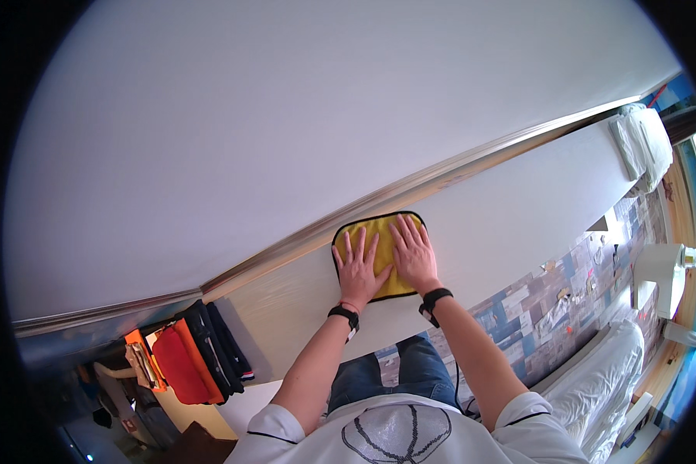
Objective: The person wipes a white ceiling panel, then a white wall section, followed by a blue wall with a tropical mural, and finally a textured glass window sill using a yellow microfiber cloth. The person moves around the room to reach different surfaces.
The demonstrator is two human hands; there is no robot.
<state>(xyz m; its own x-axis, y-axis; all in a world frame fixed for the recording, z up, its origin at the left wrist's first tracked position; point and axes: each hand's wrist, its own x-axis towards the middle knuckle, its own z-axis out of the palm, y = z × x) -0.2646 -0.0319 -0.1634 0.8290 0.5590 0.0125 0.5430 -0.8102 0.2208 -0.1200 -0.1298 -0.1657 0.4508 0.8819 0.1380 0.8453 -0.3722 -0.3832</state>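
Observation:
My left hand (pixel 359 272) lies flat on a yellow cloth (pixel 384 264) with black edging, its fingers spread. On the cloth's right half rests my right hand (pixel 413 255), palm down, with its fingertips near the far edge. Neither hand grips the cloth, which is spread out flat and lies under both palms. Beneath it is a long white tabletop (pixel 499 214) that runs along the wall. Black bands circle both of my wrists.
Folded clothes (pixel 180 362) in red, orange and dark colours sit at the left end. White folded fabric (pixel 644 145) lies at the far right end. The plank-patterned floor (pixel 533 307) bears scattered scraps. White bedding (pixel 603 377) is at lower right, below a white chair-like object (pixel 664 278).

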